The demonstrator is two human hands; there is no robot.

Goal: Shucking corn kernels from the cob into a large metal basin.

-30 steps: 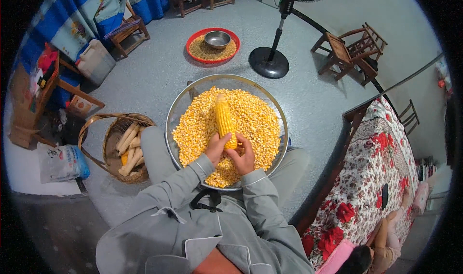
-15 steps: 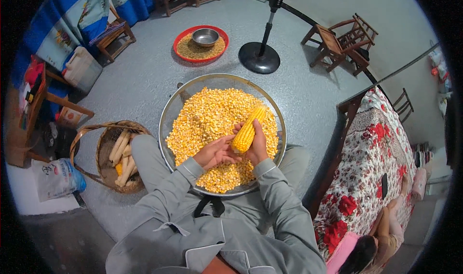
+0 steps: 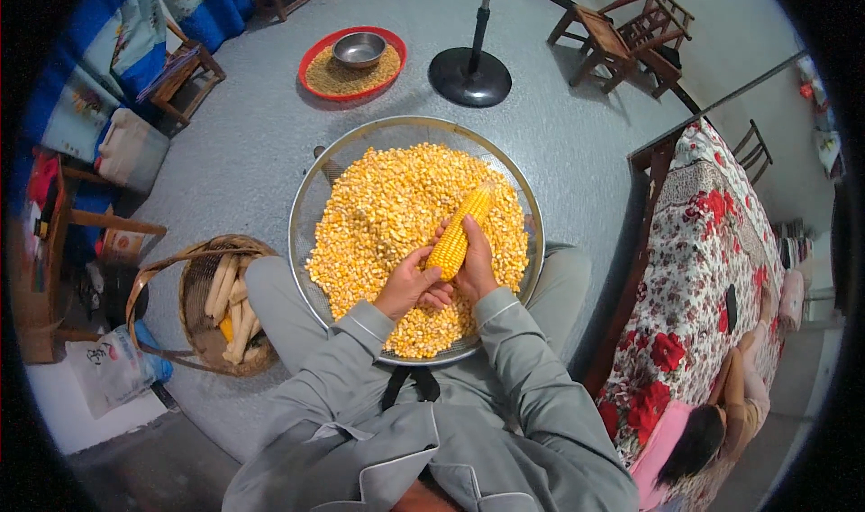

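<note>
A yellow ear of corn (image 3: 462,233), its rows of kernels whole over the visible side, is held slantwise above a heap of loose corn kernels (image 3: 378,205). My right hand (image 3: 475,261) wraps round it from the right, with the thumb along its side. At its lower end my left hand (image 3: 413,282) is closed in, thumb and curled fingers against the tip; part of the grip is hidden. The kernels fill a round metal mesh sieve (image 3: 305,207) resting on my lap between my knees.
Left of my knee stands a woven basket (image 3: 194,287) with bare cobs (image 3: 236,327). Farther off are a red tray (image 3: 306,72) of grain with a metal bowl (image 3: 359,49), a fan base (image 3: 469,77) and a wooden chair (image 3: 622,39). A person (image 3: 721,431) lies on the flowered bed (image 3: 685,287) at right.
My left hand has moved in from beside the ear, its loosely spread fingers now curled at the lower end. The whole view has shifted slightly; the right hand keeps its hold.
</note>
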